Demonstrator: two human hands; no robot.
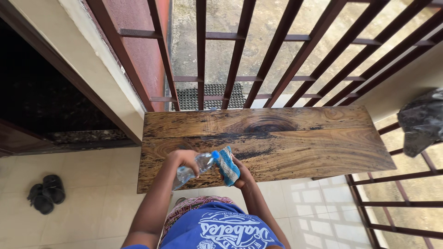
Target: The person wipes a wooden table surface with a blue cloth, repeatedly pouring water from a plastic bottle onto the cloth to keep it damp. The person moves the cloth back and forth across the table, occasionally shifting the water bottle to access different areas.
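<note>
My left hand (183,160) grips a clear plastic water bottle (196,167) with a blue cap, tilted so that the cap points right toward a blue cloth (228,167). My right hand (241,174) holds that bunched cloth from below, right at the bottle's cap. Both hands hover over the near edge of a dark-grained wooden table (300,143).
Red-brown metal bars (240,50) fence the far side and the right side. A black doormat (212,97) lies beyond the bars. A dark plastic bag (422,122) hangs at right. Black sandals (45,192) lie on the tiled floor at left, near a dark doorway (32,92).
</note>
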